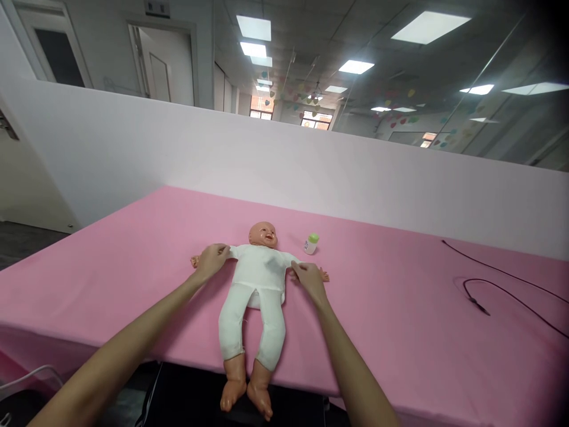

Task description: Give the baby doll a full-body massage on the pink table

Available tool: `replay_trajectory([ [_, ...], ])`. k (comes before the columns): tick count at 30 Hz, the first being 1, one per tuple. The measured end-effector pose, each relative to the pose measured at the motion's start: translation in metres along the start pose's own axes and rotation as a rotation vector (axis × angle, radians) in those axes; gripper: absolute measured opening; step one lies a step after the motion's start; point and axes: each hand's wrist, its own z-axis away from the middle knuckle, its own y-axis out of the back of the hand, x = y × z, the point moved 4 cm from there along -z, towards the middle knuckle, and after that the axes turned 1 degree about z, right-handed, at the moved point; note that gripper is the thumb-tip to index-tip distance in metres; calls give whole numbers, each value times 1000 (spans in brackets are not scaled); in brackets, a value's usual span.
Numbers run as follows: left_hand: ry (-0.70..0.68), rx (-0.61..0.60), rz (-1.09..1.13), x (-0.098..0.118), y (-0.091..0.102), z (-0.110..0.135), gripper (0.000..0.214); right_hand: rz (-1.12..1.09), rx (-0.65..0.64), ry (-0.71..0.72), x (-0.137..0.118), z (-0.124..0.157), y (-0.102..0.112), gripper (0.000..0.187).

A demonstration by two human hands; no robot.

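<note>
Doll (258, 270) face-up on pink tabletop (400, 308), both hands (214, 260) at its sleeves (288, 258).

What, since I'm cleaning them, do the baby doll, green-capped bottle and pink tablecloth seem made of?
Baby doll: head and feet look like smooth plastic or vinyl, given glossy highlights; torso and legs look like matte cloth, given the creases. Green-capped bottle: probably plastic, given its smooth, pale sides, but too small to be sure. Pink tablecloth: likely matte fabric, draping over the edge.
</note>
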Motion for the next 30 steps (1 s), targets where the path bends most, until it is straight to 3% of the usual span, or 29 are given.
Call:
replay_trajectory([
  [2, -273, 41, -304, 7, -8, -1, 40, 247, 128, 252, -19, -1, -5, 37],
  [4, -427, -6, -440, 3, -19, -3, 44, 453, 133, 386, -26, -5, -16, 39],
  [7, -461, -47, -566, -17, -23, -8, 47, 712, 56, 353, -9, -10, -19, 42],
  [10, -453, -62, -635, -30, -15, -12, 48, 884, 83, 344, 18, -8, -2, 40],
  [12, -444, -59, -623, -25, -11, -12, 49, 940, 128, 371, 27, -7, 12, 37],
  [14, -454, -5, -544, -5, -13, -10, 49, 934, 146, 392, 27, -9, 25, 36],
  [16, -500, 38, -371, 28, -24, -5, 50, 859, 164, 362, 18, -16, 40, 38],
  [19, -539, -89, 46, 87, -66, -1, 48, 730, 227, 255, -5, -36, 61, 41],
  [21, -438, -247, 341, 119, -106, -9, 49, 699, 280, 229, -19, -50, 72, 42],
  [24, 57, -468, 868, 136, -174, -36, 66, 692, 316, 242, -29, -71, 80, 45],
  [27, 427, -405, 1161, 130, -225, -66, 76, 692, 274, 278, -24, -87, 78, 51],
  [30, 491, -310, 1200, 117, -255, -86, 82, 690, 175, 341, -12, -98, 71, 58],
])
